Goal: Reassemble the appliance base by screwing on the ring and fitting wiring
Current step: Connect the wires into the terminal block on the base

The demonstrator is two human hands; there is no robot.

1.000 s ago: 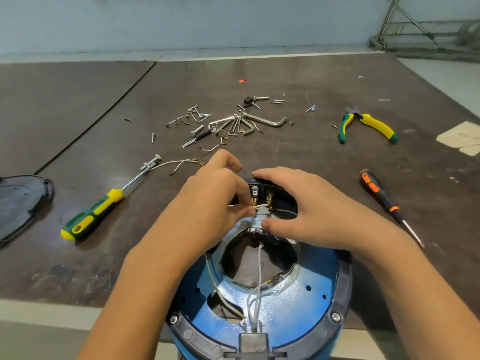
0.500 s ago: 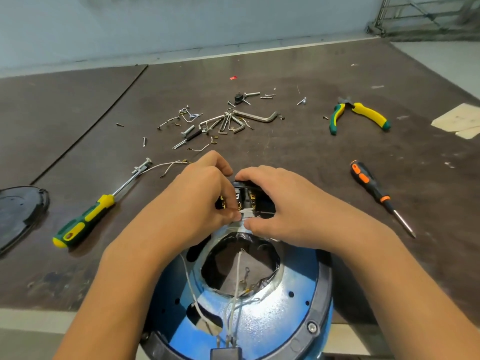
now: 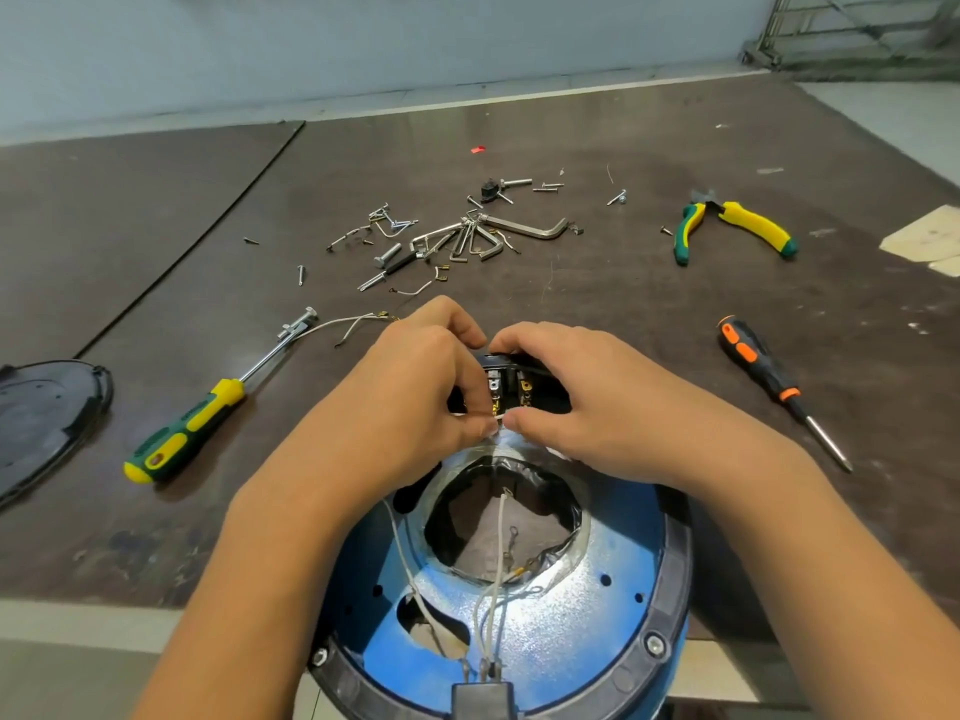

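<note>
Hands: left (image 3: pixel 415 392) pinches wire (image 3: pixel 497 418), right (image 3: pixel 587 402) grips terminal block (image 3: pixel 525 392)

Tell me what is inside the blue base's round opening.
White wires with metal ends cross inside the blue base, a brown surface below. The left hand and right hand, at a black block, cover its far rim.

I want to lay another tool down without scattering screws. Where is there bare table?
Bare table lies between the right hand, the pliers and the black-orange screwdriver. Also free: the left panel beyond the black cover, and the front strip below the green-yellow screwdriver. Crowded: the hex keys and loose screws beyond the left hand.
</note>
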